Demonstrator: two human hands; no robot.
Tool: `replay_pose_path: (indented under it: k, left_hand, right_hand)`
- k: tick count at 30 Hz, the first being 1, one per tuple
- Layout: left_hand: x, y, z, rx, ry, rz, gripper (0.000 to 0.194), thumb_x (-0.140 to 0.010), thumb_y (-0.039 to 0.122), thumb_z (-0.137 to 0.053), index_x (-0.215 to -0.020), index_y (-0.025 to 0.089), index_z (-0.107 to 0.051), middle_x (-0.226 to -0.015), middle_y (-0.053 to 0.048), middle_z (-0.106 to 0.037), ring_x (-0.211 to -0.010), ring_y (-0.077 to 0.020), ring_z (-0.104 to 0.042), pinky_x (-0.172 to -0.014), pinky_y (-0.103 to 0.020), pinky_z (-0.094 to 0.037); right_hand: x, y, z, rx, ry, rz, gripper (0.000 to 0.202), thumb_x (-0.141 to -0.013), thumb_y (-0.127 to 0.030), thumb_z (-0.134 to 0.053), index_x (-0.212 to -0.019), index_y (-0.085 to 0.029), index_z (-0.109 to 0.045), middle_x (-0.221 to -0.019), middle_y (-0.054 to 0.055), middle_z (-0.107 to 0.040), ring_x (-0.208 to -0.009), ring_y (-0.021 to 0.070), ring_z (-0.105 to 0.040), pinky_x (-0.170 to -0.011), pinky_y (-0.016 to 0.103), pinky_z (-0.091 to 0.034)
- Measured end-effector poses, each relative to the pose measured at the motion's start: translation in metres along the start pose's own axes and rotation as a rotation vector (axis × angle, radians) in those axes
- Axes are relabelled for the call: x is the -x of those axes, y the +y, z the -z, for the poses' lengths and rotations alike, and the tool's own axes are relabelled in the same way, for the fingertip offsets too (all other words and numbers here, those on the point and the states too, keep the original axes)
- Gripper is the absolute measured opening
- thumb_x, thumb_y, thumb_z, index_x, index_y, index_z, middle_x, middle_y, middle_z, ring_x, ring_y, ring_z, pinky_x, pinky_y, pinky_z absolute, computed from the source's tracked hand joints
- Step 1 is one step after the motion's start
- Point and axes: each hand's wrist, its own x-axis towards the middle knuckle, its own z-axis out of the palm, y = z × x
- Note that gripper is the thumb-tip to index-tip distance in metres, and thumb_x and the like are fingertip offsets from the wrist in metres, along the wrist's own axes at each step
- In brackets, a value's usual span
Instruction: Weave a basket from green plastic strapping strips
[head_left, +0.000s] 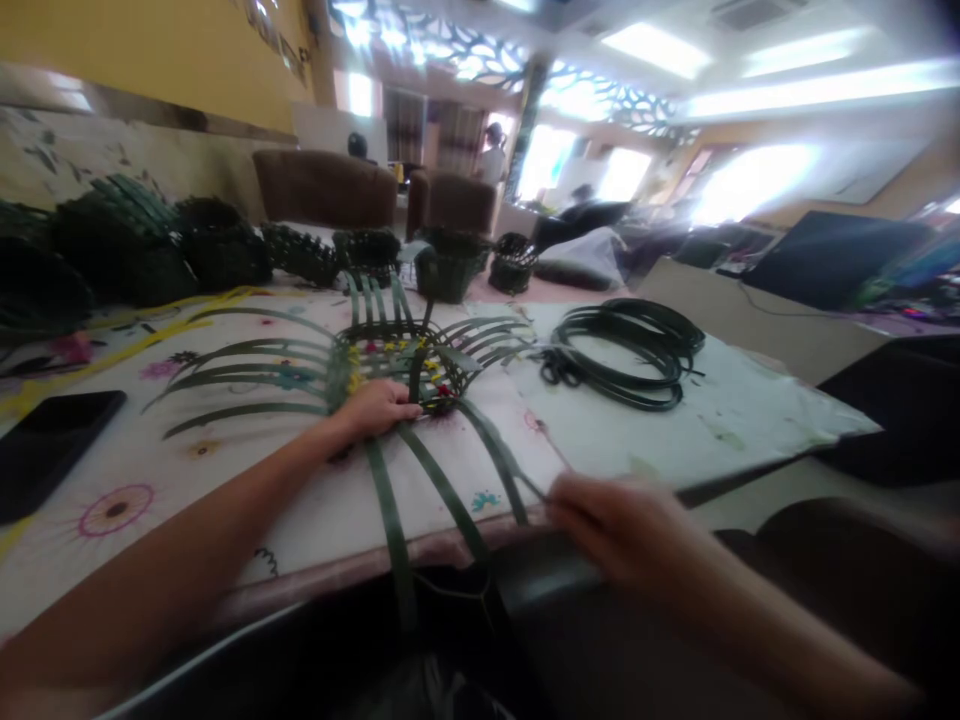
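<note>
A partly woven basket of dark green strips (375,330) lies on the flower-patterned tablecloth, its loose strips fanning out left, right, back and over the front edge. My left hand (377,407) pinches the basket's near rim, thumb and fingers pressed together on it. To the right, past the table's front edge, my right hand (600,515) is closed on a green strip (495,438) that runs from the rim. That hand is blurred. Through the open weave, yellow and red spots of the cloth pattern show.
Right of the basket lie a coil of green strip (626,355) and black scissors (560,368). A phone (56,445) and yellow strips (105,355) are at left. Finished-looking green baskets (450,262) line the back, with chairs (326,188) and people beyond.
</note>
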Motion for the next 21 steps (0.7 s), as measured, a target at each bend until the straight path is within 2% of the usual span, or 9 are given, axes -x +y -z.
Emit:
replay_pose_path:
  k: [3,5,8,11,14,16,18,21]
  left_hand:
    - [-0.001,0.000,0.000,-0.029,-0.006,-0.003,0.032,-0.079,0.045,-0.060,-0.067,0.016,-0.068,-0.067,0.000,-0.062,-0.068,-0.0152,-0.053,-0.065,-0.024,-0.038]
    - [-0.001,0.000,0.000,-0.035,-0.004,-0.005,0.032,-0.079,0.045,-0.060,-0.067,0.016,-0.068,-0.067,0.000,-0.062,-0.068,-0.0152,-0.053,-0.065,-0.024,-0.038]
    - [-0.001,0.000,-0.001,-0.041,-0.006,-0.012,0.032,-0.078,0.045,-0.061,-0.070,0.016,-0.070,-0.067,0.000,-0.063,-0.068,-0.0154,-0.054,-0.064,-0.024,-0.038]
    - [0.000,0.001,0.000,-0.057,0.000,0.002,0.033,-0.078,0.046,-0.060,-0.069,0.016,-0.071,-0.064,0.000,-0.062,-0.067,-0.0152,-0.053,-0.063,-0.024,-0.037]
    - [0.000,0.002,0.000,-0.034,0.000,0.006,0.032,-0.078,0.045,-0.060,-0.072,0.016,-0.073,-0.065,0.000,-0.064,-0.068,-0.0156,-0.054,-0.064,-0.024,-0.038]
    - [0.000,0.003,0.001,-0.010,-0.007,0.001,0.030,-0.077,0.044,-0.061,-0.077,0.017,-0.075,-0.068,0.000,-0.066,-0.071,-0.0166,-0.055,-0.065,-0.024,-0.039]
    - [0.000,0.003,0.001,0.003,-0.019,0.000,0.029,-0.075,0.043,-0.063,-0.081,0.018,-0.077,-0.071,0.000,-0.068,-0.073,-0.0176,-0.057,-0.066,-0.024,-0.040]
    - [0.002,0.004,0.000,0.025,-0.027,0.014,0.031,-0.074,0.045,-0.066,-0.087,0.019,-0.078,-0.072,0.001,-0.069,-0.074,-0.0182,-0.059,-0.066,-0.023,-0.041]
  right_hand:
    - [0.008,-0.017,-0.041,-0.218,-0.030,0.082,0.022,-0.091,-0.027,-0.040,-0.072,-0.020,-0.049,-0.069,0.003,-0.061,-0.061,0.0130,-0.051,-0.059,0.026,-0.033]
    - [0.010,-0.029,-0.053,-0.361,0.023,0.080,0.024,-0.093,-0.029,-0.040,-0.071,-0.021,-0.046,-0.068,0.002,-0.060,-0.059,0.0119,-0.049,-0.058,0.025,-0.033]
    - [0.013,-0.048,-0.050,-0.528,0.092,0.031,0.029,-0.094,-0.033,-0.042,-0.068,-0.021,-0.043,-0.061,-0.001,-0.054,-0.055,0.0104,-0.046,-0.054,0.023,-0.032]
    - [0.014,-0.055,-0.044,-0.573,-0.004,0.043,0.028,-0.093,-0.031,-0.046,-0.067,-0.021,-0.044,-0.060,-0.002,-0.054,-0.056,0.0102,-0.047,-0.055,0.022,-0.034]
    - [0.010,-0.034,-0.054,-0.349,-0.106,0.026,0.020,-0.091,-0.023,-0.047,-0.073,-0.019,-0.055,-0.073,0.003,-0.065,-0.067,0.0139,-0.058,-0.061,0.024,-0.037]
    - [0.005,-0.009,-0.064,-0.067,-0.128,-0.131,0.018,-0.089,-0.017,-0.046,-0.086,-0.019,-0.064,-0.083,0.007,-0.071,-0.077,0.0184,-0.064,-0.064,0.027,-0.038]
    - [0.000,0.014,-0.069,0.209,-0.112,-0.322,0.029,-0.088,-0.011,-0.041,-0.100,-0.020,-0.066,-0.089,0.011,-0.074,-0.080,0.0224,-0.067,-0.063,0.029,-0.035]
    - [-0.007,0.031,-0.062,0.384,-0.108,-0.386,0.033,-0.089,-0.009,-0.038,-0.099,-0.020,-0.067,-0.092,0.011,-0.074,-0.082,0.0245,-0.069,-0.061,0.030,-0.032]
